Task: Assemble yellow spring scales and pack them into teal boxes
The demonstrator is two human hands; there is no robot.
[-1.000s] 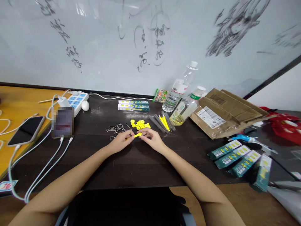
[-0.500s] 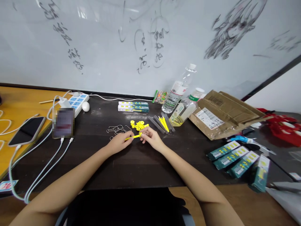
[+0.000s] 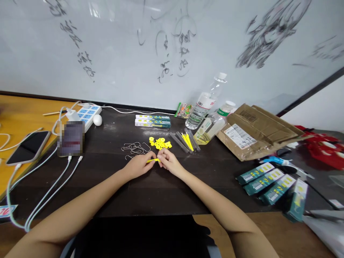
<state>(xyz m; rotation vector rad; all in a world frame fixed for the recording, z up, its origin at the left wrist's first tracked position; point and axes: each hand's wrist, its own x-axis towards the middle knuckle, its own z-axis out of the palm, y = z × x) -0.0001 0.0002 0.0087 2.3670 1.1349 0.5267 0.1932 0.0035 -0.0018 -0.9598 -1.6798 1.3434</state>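
Between both hands, over the dark table, lies a thin yellow plastic stick. My left hand pinches its left part. At the stick's right end, my right hand is closed on a small yellow plastic piece, mostly hidden by the fingers; whether it is joined to the stick I cannot tell. Just beyond the fingers is a pile of small yellow plastic pieces. Several bent metal wire hooks lie beside my left hand. To the right of the pile are yellow sticks and dark translucent strips.
Two slim boxes lie at the back. Two bottles and a cardboard parcel stand to the right, with several green boxes in front. At left are a power strip, phone and white cables.
My hands have come closer together and slightly lower, so less of the yellow stick shows between them. The camera view has shifted a little.
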